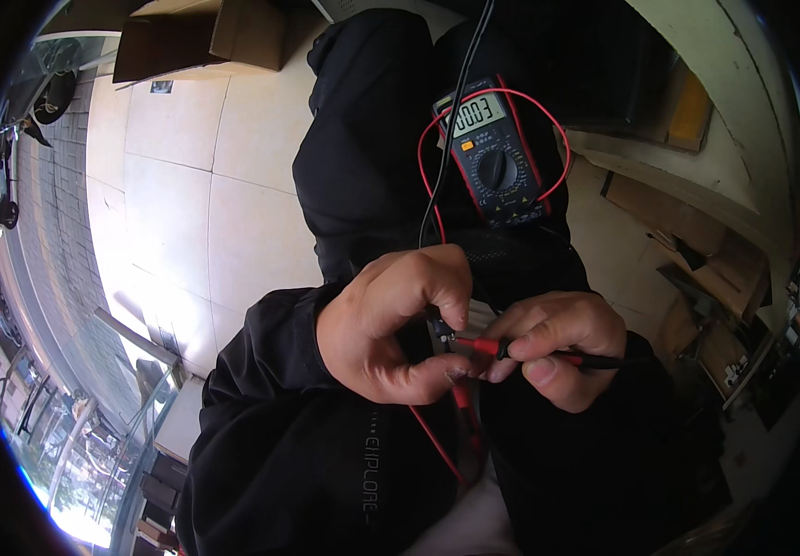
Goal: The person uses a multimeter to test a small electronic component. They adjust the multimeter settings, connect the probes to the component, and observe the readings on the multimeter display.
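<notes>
My left hand [390,324] is curled, thumb and forefinger pinching a small black connector [440,328] with a bit of bare metal. A black cable [439,185] runs down to this hand from the top. In my closed right hand [566,338] is a test probe [485,346] with a red front and a black rear part, its tip right at the connector. Whether they touch is too small to tell. Below my left fingers shows a second red piece, perhaps another probe [461,398], on a red lead [432,440]. A digital multimeter [499,181] lies on my thigh, its display lit.
A red lead [566,139] loops around the multimeter. An open cardboard box [247,37] stands on the tiled floor [173,125] at the far left. To the right are flattened cardboard [664,218] and a pale furniture panel [733,93]. Glass panels [154,408] stand at the left.
</notes>
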`<state>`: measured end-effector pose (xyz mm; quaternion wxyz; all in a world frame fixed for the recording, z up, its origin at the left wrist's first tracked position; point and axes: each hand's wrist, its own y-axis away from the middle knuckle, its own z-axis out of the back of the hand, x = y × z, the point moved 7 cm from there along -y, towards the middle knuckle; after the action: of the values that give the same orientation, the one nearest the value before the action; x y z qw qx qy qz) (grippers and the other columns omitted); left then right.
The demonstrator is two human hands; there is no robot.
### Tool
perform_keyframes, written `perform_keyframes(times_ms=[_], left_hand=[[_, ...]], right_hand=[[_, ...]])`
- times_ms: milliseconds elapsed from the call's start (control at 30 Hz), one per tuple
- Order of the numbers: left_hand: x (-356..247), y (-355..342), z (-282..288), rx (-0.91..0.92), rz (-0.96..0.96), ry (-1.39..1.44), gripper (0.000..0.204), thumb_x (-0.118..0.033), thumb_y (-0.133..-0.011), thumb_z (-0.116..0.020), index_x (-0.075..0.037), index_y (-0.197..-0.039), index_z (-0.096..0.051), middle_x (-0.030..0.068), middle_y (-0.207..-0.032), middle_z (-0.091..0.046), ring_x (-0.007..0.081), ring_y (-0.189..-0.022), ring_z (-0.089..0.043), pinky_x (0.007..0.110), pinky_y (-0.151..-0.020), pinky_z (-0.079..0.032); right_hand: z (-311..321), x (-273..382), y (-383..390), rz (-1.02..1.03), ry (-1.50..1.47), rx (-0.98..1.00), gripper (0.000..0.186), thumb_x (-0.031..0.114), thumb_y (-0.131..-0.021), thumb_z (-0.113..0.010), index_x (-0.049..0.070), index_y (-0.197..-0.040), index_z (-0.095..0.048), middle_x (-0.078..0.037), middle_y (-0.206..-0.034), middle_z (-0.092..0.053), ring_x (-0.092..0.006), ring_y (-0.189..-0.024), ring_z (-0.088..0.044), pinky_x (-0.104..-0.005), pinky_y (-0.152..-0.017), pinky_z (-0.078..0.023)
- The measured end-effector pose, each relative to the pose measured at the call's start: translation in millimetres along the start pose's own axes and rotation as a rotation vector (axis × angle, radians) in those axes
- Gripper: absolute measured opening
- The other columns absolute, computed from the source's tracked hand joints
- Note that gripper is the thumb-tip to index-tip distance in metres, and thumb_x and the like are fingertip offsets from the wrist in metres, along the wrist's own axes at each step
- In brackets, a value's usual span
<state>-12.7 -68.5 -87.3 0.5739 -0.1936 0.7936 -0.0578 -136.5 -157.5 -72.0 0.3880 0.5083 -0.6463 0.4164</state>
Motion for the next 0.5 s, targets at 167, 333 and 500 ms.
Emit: perform_keyframes(times_ms=[167,333,500], left_hand=[[2.9,-0.1,-2.0,0.01,-0.014,-0.013,0.034,-0.013,-0.083,-0.079,0.0,-0.098,-0.052,0.0118,-0.084,-0.057,0.0216,-0.067,-0.056,0.031,-0.057,-0.044],[0.9,2.2,-0.3,0.002,-0.026,-0.006,0.033,-0.013,-0.084,-0.078,0.0,-0.099,-0.051,0.0117,-0.083,-0.057,0.0215,-0.067,-0.056,0.031,-0.057,-0.044],[1.2,1.4,-0.9,0.007,-0.016,0.011,0.033,-0.013,-0.084,-0.078,0.0,-0.099,-0.051,0.0114,-0.083,-0.057,0.0201,-0.068,-0.057,0.029,-0.057,-0.045]], right_hand=[[2.4,-3.3,5.7,-0.031,-0.012,0.007,0.029,-0.001,-0.093,-0.053,-0.001,-0.122,-0.055,-0.018,-0.089,-0.067,-0.029,-0.084,-0.072,-0.0409,-0.073,-0.062],[-0.1,-4.1,4.2,-0.036,-0.034,-0.017,0.03,-0.001,-0.093,-0.053,0.0,-0.122,-0.056,-0.018,-0.09,-0.069,-0.0293,-0.087,-0.072,-0.0409,-0.074,-0.062],[-0.9,-5.4,3.5,0.032,0.006,-0.095,0.019,-0.003,-0.09,-0.061,-0.003,-0.109,-0.058,-0.016,-0.083,-0.071,-0.0209,-0.072,-0.071,-0.0324,-0.063,-0.058]])
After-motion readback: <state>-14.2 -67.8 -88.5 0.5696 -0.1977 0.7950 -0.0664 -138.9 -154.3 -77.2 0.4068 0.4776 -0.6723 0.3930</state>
